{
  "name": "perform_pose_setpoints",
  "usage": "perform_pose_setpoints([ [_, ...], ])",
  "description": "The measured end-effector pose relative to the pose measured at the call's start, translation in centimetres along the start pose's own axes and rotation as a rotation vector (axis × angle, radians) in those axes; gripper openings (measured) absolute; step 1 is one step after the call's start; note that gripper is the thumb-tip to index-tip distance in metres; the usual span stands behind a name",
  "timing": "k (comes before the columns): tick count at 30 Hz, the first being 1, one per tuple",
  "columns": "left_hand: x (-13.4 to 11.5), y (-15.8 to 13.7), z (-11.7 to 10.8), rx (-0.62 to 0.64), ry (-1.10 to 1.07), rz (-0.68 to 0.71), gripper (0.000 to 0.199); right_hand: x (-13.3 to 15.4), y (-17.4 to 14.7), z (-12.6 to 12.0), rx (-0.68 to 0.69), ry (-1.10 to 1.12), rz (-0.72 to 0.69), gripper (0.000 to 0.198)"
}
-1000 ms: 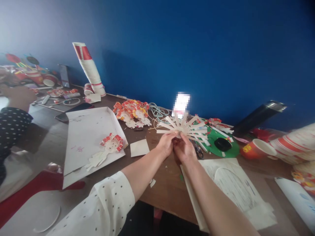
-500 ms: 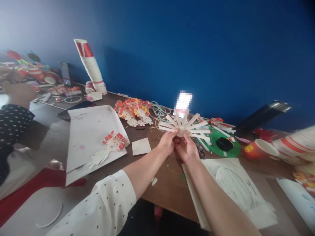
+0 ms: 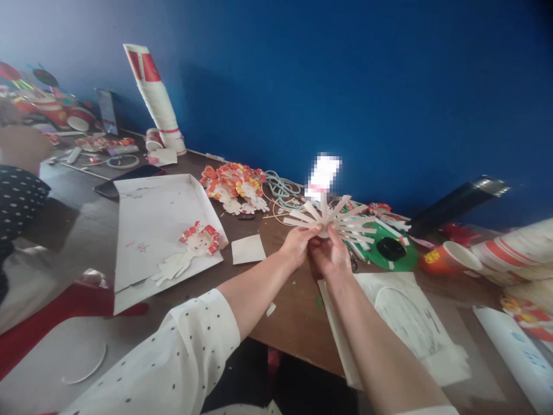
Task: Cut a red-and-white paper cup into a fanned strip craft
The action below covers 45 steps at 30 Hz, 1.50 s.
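Between my two hands is a white paper cup cut into strips [image 3: 325, 218], its strips splayed outward like a fan. My left hand [image 3: 301, 245] pinches the near left edge of its round centre, thumb on top. My right hand [image 3: 332, 253] grips the right side, with the thumb also on the centre and the fingers curled beneath. Both hands are raised a little over the brown table [image 3: 285, 297]. Behind the strips, a bright blurred-out screen [image 3: 322, 176] leans near the blue wall. Scissors beside my right hand are mostly hidden.
On the left, a white box lid [image 3: 147, 230] carries a paper doll figure [image 3: 201, 241]. More paper figures [image 3: 235, 184] lie piled behind it. A green disc [image 3: 400, 256], an orange paper cup [image 3: 451, 259] and drawn-on sheets [image 3: 406, 311] are at right. Another person's arm [image 3: 21, 193] is far left.
The view has shifted slightly, so most table items sit higher in the picture. The cut cup has tilted and turned a little in my hands, and both hands still hold it.
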<state>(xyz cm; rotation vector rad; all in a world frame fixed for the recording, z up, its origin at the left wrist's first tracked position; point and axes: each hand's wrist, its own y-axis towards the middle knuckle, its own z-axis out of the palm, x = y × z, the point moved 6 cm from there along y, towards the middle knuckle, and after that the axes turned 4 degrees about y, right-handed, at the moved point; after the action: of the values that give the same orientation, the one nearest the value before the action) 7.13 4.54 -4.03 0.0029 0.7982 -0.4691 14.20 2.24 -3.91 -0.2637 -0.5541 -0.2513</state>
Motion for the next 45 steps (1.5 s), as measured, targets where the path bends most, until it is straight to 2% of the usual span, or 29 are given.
perform_pose_setpoints([
  [5, -0.7, -0.5, 0.2, -0.023, -0.099, 0.035, 0.028, -0.5, -0.2, 0.1, -0.004, -0.069, -0.006, 0.022],
  [9, -0.6, -0.4, -0.4, -0.088, -0.070, 0.023, 0.028, -1.0, -0.3, 0.3, 0.012, -0.096, 0.040, 0.020],
  [16, -0.4, -0.3, -0.1, -0.051, -0.138, 0.040, 0.033, -0.2, -0.2, 0.4, 0.016, -0.098, -0.024, 0.019],
  [21, 0.0, 0.0, -0.2, -0.027, -0.095, -0.012, 0.034, 0.3, -0.3, 0.1, 0.017, -0.091, -0.012, 0.019],
  [26, -0.3, 0.2, -0.8, -0.052, -0.118, -0.017, 0.035, -0.5, -0.6, 0.2, 0.016, -0.088, 0.027, 0.020],
  [33, -0.6, -0.5, 0.0, -0.047, -0.127, 0.023, 0.034, -0.4, 0.3, -0.7, -0.037, -0.098, -0.084, 0.017],
  [36, -0.6, -0.7, 0.0, -0.062, -0.103, 0.022, 0.033, -0.5, 0.3, -0.5, -0.020, -0.084, -0.070, 0.018],
  [41, -0.8, -0.6, -0.5, -0.114, -0.186, 0.012, 0.030, -1.0, 0.0, -0.1, -0.007, -0.090, -0.044, 0.019],
  [45, -0.8, -0.7, -0.1, -0.058, -0.184, 0.005, 0.028, -0.4, 0.0, 0.0, -0.012, -0.131, -0.112, 0.017],
])
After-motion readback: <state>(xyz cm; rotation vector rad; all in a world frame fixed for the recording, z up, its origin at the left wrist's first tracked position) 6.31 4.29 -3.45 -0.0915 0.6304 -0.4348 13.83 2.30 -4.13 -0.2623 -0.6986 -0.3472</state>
